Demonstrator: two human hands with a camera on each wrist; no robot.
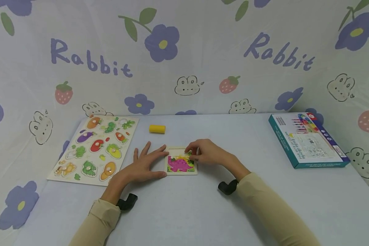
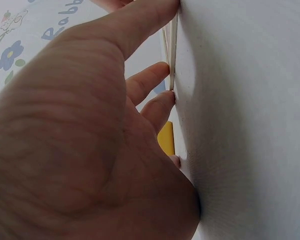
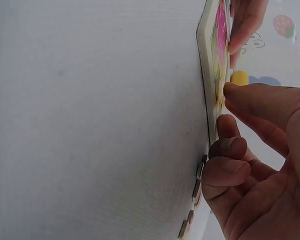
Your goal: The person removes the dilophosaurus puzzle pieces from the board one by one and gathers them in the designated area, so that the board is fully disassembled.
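Note:
A small square jigsaw puzzle [image 1: 180, 165] with a pink dinosaur picture lies flat on the table in a pale wooden frame. My left hand [image 1: 146, 165] spreads its fingers along the puzzle's left side, with fingertip and thumb at the frame's edge. Over the upper right corner, my right hand [image 1: 207, 152] pinches a small puzzle piece [image 1: 188, 153] between thumb and fingers, low over the picture. That piece is mostly covered by the fingertips. In the right wrist view, several loose puzzle pieces [image 3: 197, 187] lie beside the frame under this hand.
A board of vegetable shapes [image 1: 92, 150] lies at the left, close to the left wrist. Behind the puzzle is a yellow cylinder [image 1: 157, 128]. A teal-edged box [image 1: 309, 140] lies at the far right. Patterned cloth [image 1: 203, 51] hangs behind the table.

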